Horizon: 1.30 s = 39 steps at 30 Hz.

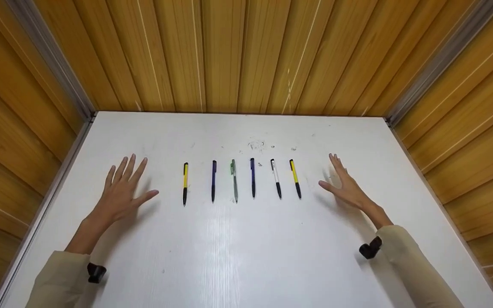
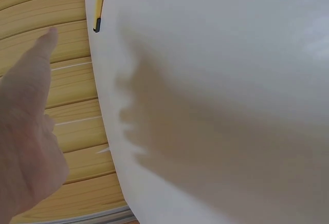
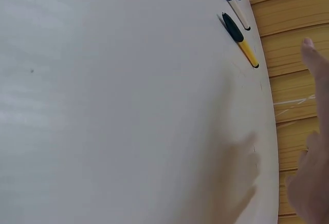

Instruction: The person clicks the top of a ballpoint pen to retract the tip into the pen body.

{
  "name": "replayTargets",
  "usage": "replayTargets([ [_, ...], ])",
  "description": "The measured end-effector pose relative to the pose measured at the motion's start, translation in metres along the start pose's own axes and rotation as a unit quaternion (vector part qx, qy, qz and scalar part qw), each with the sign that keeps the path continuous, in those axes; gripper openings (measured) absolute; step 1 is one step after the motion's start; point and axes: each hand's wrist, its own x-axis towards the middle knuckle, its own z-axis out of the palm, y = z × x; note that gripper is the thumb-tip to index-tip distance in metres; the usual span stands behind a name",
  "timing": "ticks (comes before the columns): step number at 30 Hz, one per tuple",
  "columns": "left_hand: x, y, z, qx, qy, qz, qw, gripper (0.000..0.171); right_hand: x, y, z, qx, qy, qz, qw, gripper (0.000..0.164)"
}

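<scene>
Several pens lie side by side in a row on the white table. From the left in the head view come a yellow and black pen (image 1: 185,184), a dark blue pen (image 1: 213,181), a clear green pen (image 1: 234,180), another dark blue pen (image 1: 253,177), a white and black pen (image 1: 276,179) and a second yellow and black pen (image 1: 295,179). My left hand (image 1: 120,194), fingers spread, hovers left of the row with nothing in it. To the right of the row, my right hand (image 1: 347,188) is held with straight fingers and thumb apart, nearest the right yellow pen (image 3: 240,40).
The white table (image 1: 246,256) reaches back to a wood-panelled wall (image 1: 221,55), with more panelling on both sides. Dark marks (image 1: 256,145) dot its surface behind the pens. A small black wrist camera (image 1: 96,273) sits at the left sleeve, another (image 1: 370,248) at the right.
</scene>
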Motion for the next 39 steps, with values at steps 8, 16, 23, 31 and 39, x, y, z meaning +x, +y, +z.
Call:
replayTargets([
  [8, 0.008, 0.011, 0.008, -0.03, -0.012, 0.005, 0.9995, 0.092, 0.004, -0.01, 0.007, 0.042, -0.006, 0.009, 0.999, 0.093],
  [16, 0.014, 0.021, 0.016, -0.114, -0.004, 0.019, 0.9933, 0.095, 0.008, -0.018, 0.014, 0.069, -0.011, -0.007, 0.998, 0.09],
  [23, 0.02, 0.029, 0.021, -0.214, -0.037, -0.006, 0.9762, 0.098, 0.014, -0.024, 0.021, 0.107, -0.012, -0.037, 0.993, 0.089],
  [31, 0.028, 0.032, 0.034, -0.285, -0.043, -0.003, 0.9576, 0.099, 0.014, -0.025, 0.025, 0.135, -0.013, -0.054, 0.989, 0.09],
  [39, 0.036, 0.035, 0.043, -0.315, -0.054, -0.008, 0.9475, 0.097, 0.016, -0.026, 0.029, 0.178, -0.013, -0.061, 0.982, 0.091],
])
